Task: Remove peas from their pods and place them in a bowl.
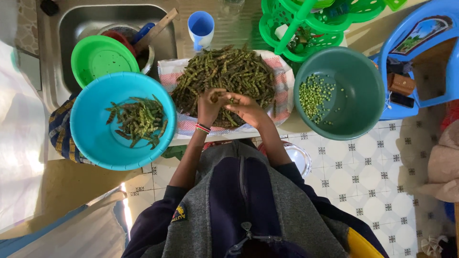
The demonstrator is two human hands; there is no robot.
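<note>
Holding: left hand (pixel 210 106) and right hand (pixel 248 109), each grip closed on one pea pod (pixel 224 98)
Beneath: pod heap (pixel 224 71)
Right: green bowl (pixel 363 114) of peas (pixel 313 98)

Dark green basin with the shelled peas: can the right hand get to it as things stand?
Probably yes. The dark green basin sits open-topped just beside the right hand, which is over the pod pile; nothing lies between them.

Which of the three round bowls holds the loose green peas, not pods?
The dark green bowl on the right holds loose peas. The big blue bowl holds pods; the small bright green bowl shows no peas.
</note>
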